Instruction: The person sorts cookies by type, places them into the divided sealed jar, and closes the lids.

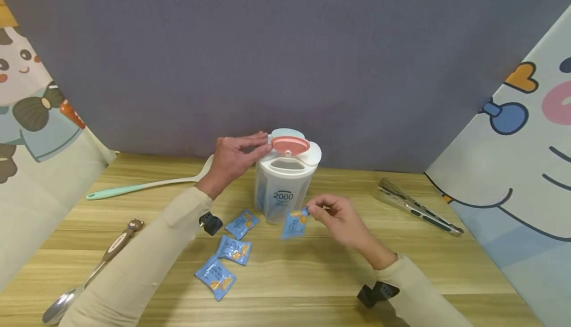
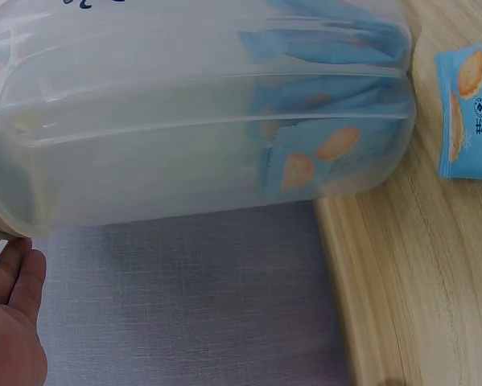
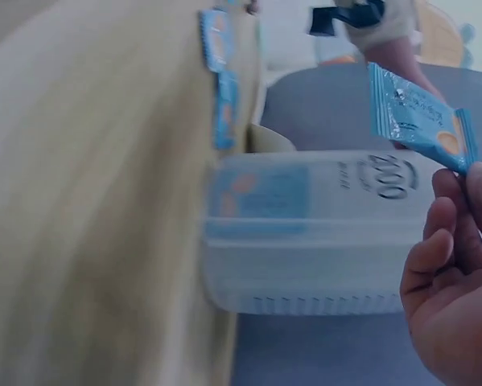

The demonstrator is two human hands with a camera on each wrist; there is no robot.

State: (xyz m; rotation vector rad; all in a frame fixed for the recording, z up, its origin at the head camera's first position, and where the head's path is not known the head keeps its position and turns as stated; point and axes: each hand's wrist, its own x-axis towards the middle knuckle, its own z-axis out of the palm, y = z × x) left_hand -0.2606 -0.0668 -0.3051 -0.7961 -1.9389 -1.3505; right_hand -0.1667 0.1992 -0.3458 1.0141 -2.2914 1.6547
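A clear plastic storage container [image 1: 285, 195] marked 2000 stands upright on the table. Its white lid [image 1: 313, 154] has a raised flap with a pink inner side [image 1: 291, 144] and an uncovered slot. Blue packets [image 2: 337, 145] lie inside at its bottom. My left hand [image 1: 236, 156] rests its extended fingers against the lid's left side. In front of the container, my right hand [image 1: 336, 218] pinches a blue snack packet [image 1: 295, 224] by one corner, off the table. Several more blue snack packets [image 1: 234, 249] lie on the table left of it, below my left wrist.
A ladle-like utensil with a mint handle [image 1: 116, 192] lies behind my left forearm. A metal spoon with a bear-topped handle [image 1: 117, 245] is at the front left. Metal tongs [image 1: 419, 208] lie at the right. A grey panel [image 1: 285, 59] rises behind the table.
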